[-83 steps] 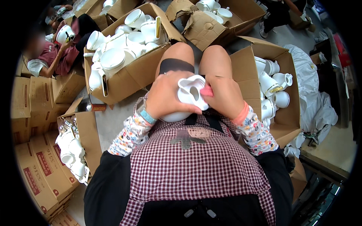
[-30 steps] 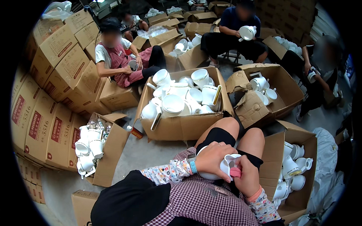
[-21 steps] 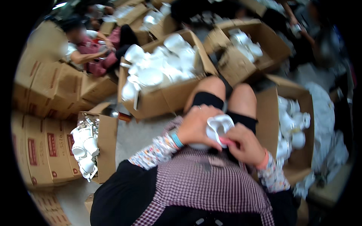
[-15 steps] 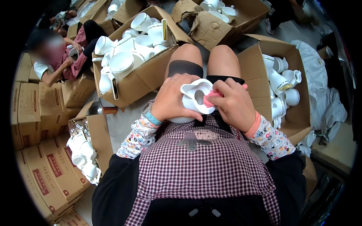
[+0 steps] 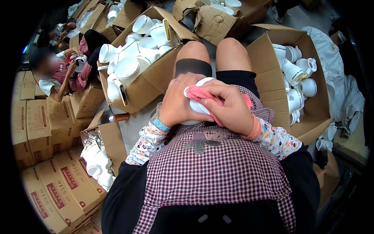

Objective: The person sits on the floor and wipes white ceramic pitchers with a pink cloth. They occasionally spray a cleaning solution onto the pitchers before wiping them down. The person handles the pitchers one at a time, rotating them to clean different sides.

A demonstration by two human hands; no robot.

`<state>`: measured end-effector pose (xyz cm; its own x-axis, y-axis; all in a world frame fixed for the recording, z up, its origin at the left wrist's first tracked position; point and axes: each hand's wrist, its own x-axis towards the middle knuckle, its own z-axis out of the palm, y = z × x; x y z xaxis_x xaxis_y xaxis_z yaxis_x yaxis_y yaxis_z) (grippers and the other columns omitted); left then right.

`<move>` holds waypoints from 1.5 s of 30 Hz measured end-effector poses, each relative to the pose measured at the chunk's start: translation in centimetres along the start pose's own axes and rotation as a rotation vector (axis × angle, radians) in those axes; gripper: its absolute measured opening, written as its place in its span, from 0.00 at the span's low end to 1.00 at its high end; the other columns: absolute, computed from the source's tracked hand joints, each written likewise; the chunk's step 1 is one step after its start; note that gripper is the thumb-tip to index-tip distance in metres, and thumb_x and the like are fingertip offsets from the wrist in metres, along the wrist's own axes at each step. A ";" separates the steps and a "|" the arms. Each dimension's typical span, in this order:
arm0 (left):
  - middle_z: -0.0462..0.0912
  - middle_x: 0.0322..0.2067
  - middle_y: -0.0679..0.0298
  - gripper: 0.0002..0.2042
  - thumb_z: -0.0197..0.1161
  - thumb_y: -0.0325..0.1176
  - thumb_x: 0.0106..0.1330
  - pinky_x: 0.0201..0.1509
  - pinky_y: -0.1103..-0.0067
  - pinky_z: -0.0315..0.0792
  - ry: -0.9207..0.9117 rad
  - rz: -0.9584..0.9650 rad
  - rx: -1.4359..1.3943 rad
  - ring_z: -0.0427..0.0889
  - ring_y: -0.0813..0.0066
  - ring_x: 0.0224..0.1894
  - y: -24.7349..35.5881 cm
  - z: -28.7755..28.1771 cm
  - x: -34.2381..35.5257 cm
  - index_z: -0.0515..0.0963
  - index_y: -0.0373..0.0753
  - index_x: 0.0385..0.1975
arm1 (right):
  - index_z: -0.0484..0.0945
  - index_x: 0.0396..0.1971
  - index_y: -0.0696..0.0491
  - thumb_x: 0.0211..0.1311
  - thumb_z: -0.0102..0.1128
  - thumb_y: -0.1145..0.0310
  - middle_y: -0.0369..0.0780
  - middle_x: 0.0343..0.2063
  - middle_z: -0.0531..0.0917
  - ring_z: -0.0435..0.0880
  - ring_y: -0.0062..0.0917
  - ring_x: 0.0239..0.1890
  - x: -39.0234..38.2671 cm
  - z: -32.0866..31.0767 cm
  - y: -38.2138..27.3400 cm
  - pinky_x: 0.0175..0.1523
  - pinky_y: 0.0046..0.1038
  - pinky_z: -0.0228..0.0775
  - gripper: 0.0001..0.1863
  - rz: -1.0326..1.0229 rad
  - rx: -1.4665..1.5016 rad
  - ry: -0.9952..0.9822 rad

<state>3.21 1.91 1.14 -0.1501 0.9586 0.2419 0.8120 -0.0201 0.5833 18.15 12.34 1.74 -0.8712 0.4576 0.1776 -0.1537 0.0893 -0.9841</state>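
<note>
Cloth (image 5: pixel 197 93), pink, soft and nubbly, is lying bunched across the mouth of a white jug (image 5: pixel 197 108), its rumpled folds covering much of the smooth rim. The jug is sitting between the two hands, just beyond the embroidered patch of a checked apron (image 5: pixel 218 171), and its rounded wall is showing between the left hand (image 5: pixel 180 99) and the cloth.

The left hand is cupping the jug from the side, back turned up, thumb stretching along the near wall; its grip is wrapping the jug. The right hand (image 5: pixel 231 107) is leaning in from the other side, knuckles up, fingers bending; its grip is pinching the cloth between thumb and fingers, and a loose end is poking out past the knuckles. Both forearms are angling inward, floral sleeves (image 5: pixel 142 145) puckering; a pale blue band (image 5: pixel 160 125) is circling the left wrist and a coral cuff (image 5: pixel 255 128) is edging the right.

Beyond the knees (image 5: pixel 193 50), a cardboard left box (image 5: pixel 156 80) is holding a jumble of glossy jugs (image 5: pixel 127 68). A right box (image 5: pixel 265 70) is holding more, tilted variously, with wrinkled white sheeting (image 5: pixel 323 66) slumping beside it. Flat-sided cartons (image 5: pixel 70 183) are standing stacked at left, near a seated person (image 5: pixel 62 71) who is holding a white vessel (image 5: pixel 80 64).
</note>
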 end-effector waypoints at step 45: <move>0.75 0.37 0.66 0.14 0.59 0.39 0.67 0.45 0.82 0.69 0.197 -0.165 -0.501 0.74 0.78 0.35 -7.7 -0.1 1.7 0.76 0.31 0.38 | 0.76 0.44 0.57 0.73 0.47 0.61 0.32 0.32 0.80 0.75 0.10 0.31 6.5 -1.1 8.2 0.31 0.15 0.68 0.15 0.186 0.666 0.144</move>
<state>-3.38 3.63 -2.89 -0.3941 0.8902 0.2288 0.4093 -0.0529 0.9109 11.78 17.00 -5.16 -0.8478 0.5288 -0.0402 -0.3006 -0.5416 -0.7850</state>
